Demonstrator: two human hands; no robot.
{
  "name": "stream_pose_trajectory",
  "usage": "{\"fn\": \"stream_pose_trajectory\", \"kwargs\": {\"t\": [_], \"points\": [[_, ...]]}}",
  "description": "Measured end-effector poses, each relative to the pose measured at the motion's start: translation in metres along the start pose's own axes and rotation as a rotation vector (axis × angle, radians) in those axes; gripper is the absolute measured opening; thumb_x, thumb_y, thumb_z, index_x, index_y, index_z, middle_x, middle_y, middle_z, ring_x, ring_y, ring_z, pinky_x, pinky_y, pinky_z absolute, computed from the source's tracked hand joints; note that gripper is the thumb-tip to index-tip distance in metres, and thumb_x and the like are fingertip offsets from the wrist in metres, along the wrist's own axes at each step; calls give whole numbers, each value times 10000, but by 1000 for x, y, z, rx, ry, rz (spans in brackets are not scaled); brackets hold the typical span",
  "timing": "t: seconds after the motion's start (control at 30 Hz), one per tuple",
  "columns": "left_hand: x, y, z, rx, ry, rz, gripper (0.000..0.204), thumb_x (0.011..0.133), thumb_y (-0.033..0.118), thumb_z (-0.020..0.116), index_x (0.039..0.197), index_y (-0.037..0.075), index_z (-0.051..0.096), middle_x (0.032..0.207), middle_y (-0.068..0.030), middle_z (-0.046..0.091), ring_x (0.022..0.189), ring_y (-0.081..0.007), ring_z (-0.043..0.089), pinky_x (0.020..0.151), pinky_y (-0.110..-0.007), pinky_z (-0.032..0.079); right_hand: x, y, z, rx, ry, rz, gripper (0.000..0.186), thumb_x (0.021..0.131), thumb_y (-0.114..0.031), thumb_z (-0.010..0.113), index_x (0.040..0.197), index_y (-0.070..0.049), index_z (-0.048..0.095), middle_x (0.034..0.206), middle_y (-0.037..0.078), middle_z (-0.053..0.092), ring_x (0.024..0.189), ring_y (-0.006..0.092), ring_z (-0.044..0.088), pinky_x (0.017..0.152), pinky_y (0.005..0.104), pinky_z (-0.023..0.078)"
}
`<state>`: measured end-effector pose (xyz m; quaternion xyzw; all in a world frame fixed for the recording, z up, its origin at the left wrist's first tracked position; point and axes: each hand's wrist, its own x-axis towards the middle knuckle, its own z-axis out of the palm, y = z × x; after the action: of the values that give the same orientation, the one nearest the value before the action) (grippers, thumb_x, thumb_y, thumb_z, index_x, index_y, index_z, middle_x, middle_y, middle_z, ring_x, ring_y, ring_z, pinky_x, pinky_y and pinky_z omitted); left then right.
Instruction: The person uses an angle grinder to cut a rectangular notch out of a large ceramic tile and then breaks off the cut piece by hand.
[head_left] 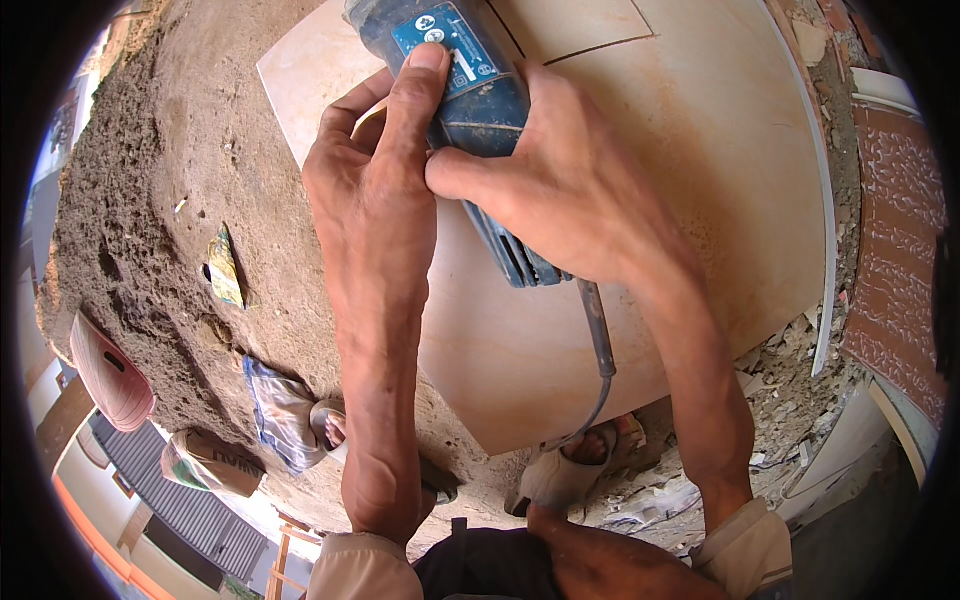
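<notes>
Both of my hands grip the body of a blue corded angle grinder (484, 122), whose front end is cut off by the top of the view. My left hand (375, 165) holds its left side, thumb laid along the body at the label. Around the right side wraps my right hand (570, 170), its thumb crossing the housing toward my left hand. A dark cable (597, 330) leaves the vented rear end and runs down toward my foot. Beneath the tool lies a large cream tile (740, 190) with dark straight lines forming a corner near the top.
Sandy ground (270, 180) surrounds the tile, with a heap of grey sand (110, 170) at left. Crumpled wrappers (226, 268) and sacks (212, 462) lie there. My sandalled foot (570, 470) is near the tile's lower edge. Rubble (790, 410) and a brown patterned panel (895, 250) are at right.
</notes>
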<state>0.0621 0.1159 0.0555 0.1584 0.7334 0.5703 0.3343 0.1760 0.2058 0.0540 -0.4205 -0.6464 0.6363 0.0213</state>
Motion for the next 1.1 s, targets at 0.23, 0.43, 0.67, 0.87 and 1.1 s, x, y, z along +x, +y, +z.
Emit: {"fn": "stream_pose_trajectory", "kwargs": {"t": [0.23,0.43,0.67,0.87,1.1], "points": [[-7,-2,1,-39,-2,-3,691,977,357,829,1333,-163,546,1137,-243,756,968,-183,745,853,-278,601,-7,0,0,8,12,4,456,789,-295,810,1053,45,659,799,117,689,730,219,678,697,387,547],[-10,-1,2,-30,5,-11,674,979,353,828,1322,-160,556,1137,-242,754,961,-182,745,840,-277,604,-6,6,2,12,2,6,448,797,-289,804,1058,44,657,797,108,688,723,207,675,690,379,544],[-13,1,2,-1,12,-19,690,977,379,825,1316,-160,561,1134,-243,752,955,-185,742,837,-279,600,-10,4,1,21,-3,17,473,800,-294,804,1087,50,652,819,111,693,740,212,678,699,382,546],[-18,2,3,10,9,-43,692,984,394,815,1319,-156,563,1109,-229,758,945,-179,733,819,-271,588,-15,5,1,19,2,18,522,801,-301,809,1146,54,643,867,126,708,782,229,692,732,391,554],[-24,-1,4,21,19,-34,675,990,395,810,1318,-145,572,1092,-216,760,912,-169,723,804,-269,584,-20,8,3,10,41,2,557,802,-320,821,1171,56,640,914,148,719,825,258,707,765,408,561]]}}
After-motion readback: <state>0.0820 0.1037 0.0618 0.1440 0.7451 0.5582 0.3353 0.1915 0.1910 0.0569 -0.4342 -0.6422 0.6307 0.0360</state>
